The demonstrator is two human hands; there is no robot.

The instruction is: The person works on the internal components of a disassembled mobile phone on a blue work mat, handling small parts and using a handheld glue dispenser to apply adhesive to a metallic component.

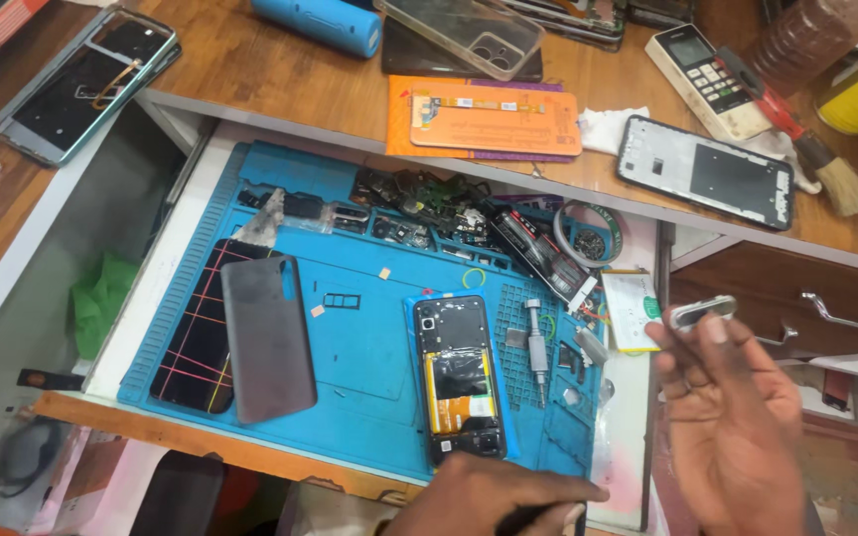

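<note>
On blue mat (369, 347), opened phone (461, 377) lengthwise, camera-end away.

My left hand (494, 496) runs off the bottom edge, so I can't tell what the dark thing in its grip is, and it covers the lower end of the opened phone (460, 377). The small silvery part (702, 312) at my right hand's (737, 427) fingertips is blurred, perhaps a metal frame piece. The heap of tiny parts (419, 203) at the mat's (369, 328) far edge is too small to sort out.
</note>
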